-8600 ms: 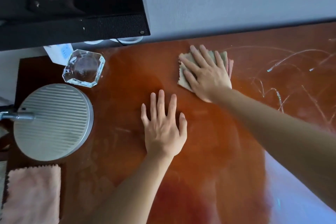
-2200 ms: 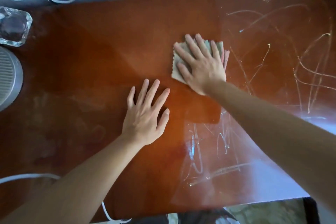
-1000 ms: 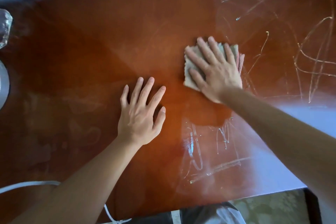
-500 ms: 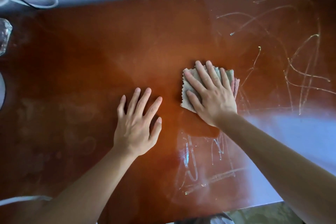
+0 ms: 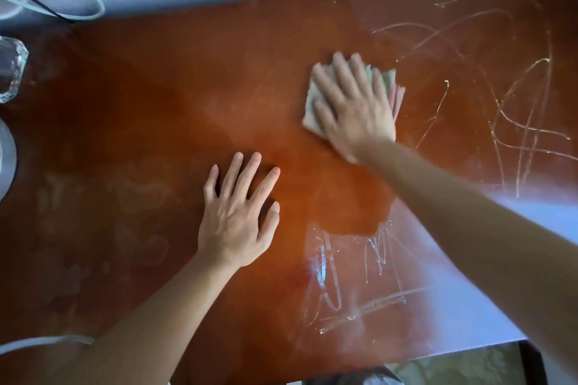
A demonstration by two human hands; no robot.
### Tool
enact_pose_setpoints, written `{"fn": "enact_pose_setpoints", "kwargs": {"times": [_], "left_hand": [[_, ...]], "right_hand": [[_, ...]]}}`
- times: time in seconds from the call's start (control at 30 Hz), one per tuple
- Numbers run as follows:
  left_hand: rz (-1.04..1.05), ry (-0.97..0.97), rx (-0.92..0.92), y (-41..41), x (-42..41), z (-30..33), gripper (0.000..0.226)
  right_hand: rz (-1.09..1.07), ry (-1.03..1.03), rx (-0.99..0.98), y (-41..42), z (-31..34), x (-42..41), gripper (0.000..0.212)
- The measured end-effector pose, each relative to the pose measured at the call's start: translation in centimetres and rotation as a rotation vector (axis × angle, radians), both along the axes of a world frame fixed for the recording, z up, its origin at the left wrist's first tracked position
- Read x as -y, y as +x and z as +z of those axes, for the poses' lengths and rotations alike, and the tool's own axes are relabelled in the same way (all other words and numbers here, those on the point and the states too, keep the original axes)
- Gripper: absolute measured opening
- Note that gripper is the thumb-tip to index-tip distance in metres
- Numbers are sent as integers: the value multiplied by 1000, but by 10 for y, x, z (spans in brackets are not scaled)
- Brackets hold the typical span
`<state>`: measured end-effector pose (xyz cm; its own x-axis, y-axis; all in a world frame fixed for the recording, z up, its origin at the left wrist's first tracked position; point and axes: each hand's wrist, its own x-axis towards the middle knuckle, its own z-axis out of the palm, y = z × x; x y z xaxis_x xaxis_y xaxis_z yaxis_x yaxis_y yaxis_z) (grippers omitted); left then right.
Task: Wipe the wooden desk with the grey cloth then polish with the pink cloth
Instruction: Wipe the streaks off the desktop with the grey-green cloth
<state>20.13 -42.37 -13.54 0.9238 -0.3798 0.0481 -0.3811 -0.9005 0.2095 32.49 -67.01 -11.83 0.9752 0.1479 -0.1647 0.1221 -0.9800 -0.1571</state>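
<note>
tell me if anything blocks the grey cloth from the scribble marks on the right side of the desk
Nothing visible does. The right hand presses flat on the grey cloth, and bare wooden desk lies between it and the scribble marks. The left hand rests flat on the opposite side, out of the way.

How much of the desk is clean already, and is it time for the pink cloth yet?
Partly clean. The middle of the wooden desk looks wiped, with only faint smears. Right now the right hand presses the grey cloth flat against the wood, while the left hand rests open beside it. Still left: the white scribbles on the right and the streaks near the front edge. Polishing comes afterwards; no pink cloth is in view.
</note>
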Motion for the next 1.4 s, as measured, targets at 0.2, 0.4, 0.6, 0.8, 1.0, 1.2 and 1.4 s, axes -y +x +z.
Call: {"fn": "enact_pose_setpoints", "kwargs": {"times": [0.2,0.4,0.6,0.8,1.0,1.2,1.4], "left_hand": [[1,19,-14,0,-1,-1,55],[1,-3,-3,2,1,1,53],[0,3,7,2,0,0,53],[-10,-6,-13,0,-1,3,53],[-3,-4,-25,1,1,5,52],[10,-14,-28,-1,0,5,55],[9,-34,4,-2,0,1,53]], "right_hand": [[201,32,-44,-149,-4,-38,59],[233,-11,-33,-73,0,-30,60],[93,-27,14,-34,-6,-42,60],[104,25,10,-152,-8,-64,61],[148,16,-19,-203,-10,-68,61],[-50,-20,-24,-151,-6,-59,62],[-202,30,30,-209,-8,-87,60]]}}
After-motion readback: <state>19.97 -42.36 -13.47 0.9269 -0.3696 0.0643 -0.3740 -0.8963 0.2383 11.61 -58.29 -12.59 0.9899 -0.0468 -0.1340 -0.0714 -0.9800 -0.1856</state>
